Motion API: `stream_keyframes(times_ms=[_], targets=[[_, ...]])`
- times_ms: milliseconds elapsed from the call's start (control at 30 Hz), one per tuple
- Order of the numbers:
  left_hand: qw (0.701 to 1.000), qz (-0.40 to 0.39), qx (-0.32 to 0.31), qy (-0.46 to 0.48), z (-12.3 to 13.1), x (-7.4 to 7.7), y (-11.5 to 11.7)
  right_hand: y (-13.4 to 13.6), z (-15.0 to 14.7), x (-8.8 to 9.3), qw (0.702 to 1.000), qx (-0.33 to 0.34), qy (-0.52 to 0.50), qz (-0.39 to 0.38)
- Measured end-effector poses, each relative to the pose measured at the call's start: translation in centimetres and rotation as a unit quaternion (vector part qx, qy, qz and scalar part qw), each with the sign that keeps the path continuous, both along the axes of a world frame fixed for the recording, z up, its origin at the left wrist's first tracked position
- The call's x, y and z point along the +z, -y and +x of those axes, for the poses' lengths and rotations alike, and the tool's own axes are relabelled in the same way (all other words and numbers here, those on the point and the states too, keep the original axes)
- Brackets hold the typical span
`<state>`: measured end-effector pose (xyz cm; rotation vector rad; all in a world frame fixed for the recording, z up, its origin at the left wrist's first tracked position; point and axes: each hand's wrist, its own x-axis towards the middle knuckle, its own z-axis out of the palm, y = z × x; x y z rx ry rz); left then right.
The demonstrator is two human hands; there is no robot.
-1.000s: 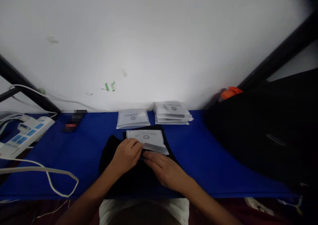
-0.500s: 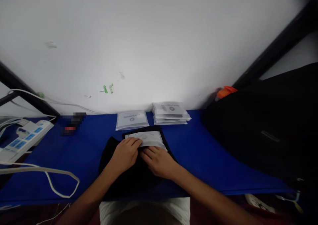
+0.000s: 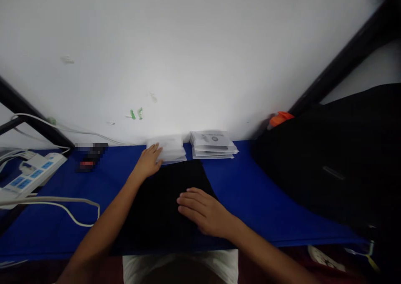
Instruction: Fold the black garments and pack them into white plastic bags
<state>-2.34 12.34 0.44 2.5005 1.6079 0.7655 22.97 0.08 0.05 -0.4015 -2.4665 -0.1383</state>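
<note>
A black cloth (image 3: 163, 200) lies on the blue table (image 3: 250, 192) in front of me. My right hand (image 3: 203, 211) rests flat on it, fingers stretched out and pointing left, holding nothing. My left hand (image 3: 149, 160) reaches to the far edge of the cloth and holds a white packet (image 3: 169, 149) by its left side, on or just above a small pile by the wall. To the right of that stands a taller stack of white packets (image 3: 213, 143) with a round printed mark on top.
A white power strip (image 3: 26, 173) and white cables (image 3: 62, 204) lie at the left. A small dark object with a red part (image 3: 89, 156) sits by the wall. A large black bag (image 3: 338, 163) with an orange item (image 3: 280, 119) fills the right side.
The white packet that both hands held on the black cloth has gone to the pile at the wall with my left hand. My right hand stayed on the cloth and flattened.
</note>
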Motion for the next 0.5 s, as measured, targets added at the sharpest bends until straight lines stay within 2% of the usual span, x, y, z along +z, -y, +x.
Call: stream_keyframes(times_ms=[100,167,233,300,367,433,500], targets=[[0.997,-0.028,-0.067,0.017,1.5,-0.4,1.9,-1.3,0.6,-1.3,0.998,-0.032,0.025,-0.041],[0.972,-0.105,-0.195,0.071,3.1,-0.6,4.4,-1.8,0.9,-2.1,0.996,-0.050,0.033,-0.067],[0.947,-0.173,-0.258,0.085,4.5,-1.0,6.8,-2.1,1.0,-2.8,0.991,-0.067,0.047,-0.109],[0.944,-0.200,-0.250,0.085,5.2,-1.4,8.2,-2.1,1.2,-3.2,0.980,-0.097,0.063,-0.163],[0.955,-0.190,-0.208,0.096,4.8,-1.5,8.7,-2.0,1.6,-3.4,0.967,-0.133,0.075,-0.204],[0.964,-0.161,-0.168,0.127,3.5,-1.3,8.6,-2.0,2.3,-3.4,0.959,-0.148,0.086,-0.225],[0.970,-0.126,-0.132,0.159,1.6,-0.9,8.4,-2.1,3.0,-3.3,0.962,-0.132,0.088,-0.222]])
